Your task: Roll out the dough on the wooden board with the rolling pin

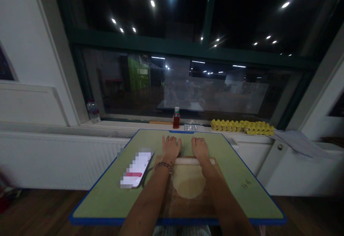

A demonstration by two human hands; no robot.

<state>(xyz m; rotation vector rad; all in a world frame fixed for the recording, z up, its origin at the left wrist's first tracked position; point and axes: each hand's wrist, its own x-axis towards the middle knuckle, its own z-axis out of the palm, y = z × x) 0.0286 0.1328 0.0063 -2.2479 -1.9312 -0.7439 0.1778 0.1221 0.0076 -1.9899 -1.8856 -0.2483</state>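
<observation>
A round, flat sheet of pale dough (189, 184) lies on a wooden board (185, 209) on the table. Across the dough's far edge lies a light rolling pin (185, 161). My left hand (171, 147) reaches past the pin, fingers spread, its heel and wrist over the pin's left part. My right hand (200, 147) is over the right part, palm down, fingers stretched forward and slightly bent. Neither hand is wrapped around the pin. Both wrists hide parts of it. A beaded bracelet (164, 165) circles my left wrist.
A phone (138, 168) with a lit screen lies left of the board on the green, blue-edged table (107, 196). On the sill stand a bottle of red liquid (176, 118), yellow egg trays (242, 126) and a clear bottle (93, 112). Papers (294, 142) lie at right.
</observation>
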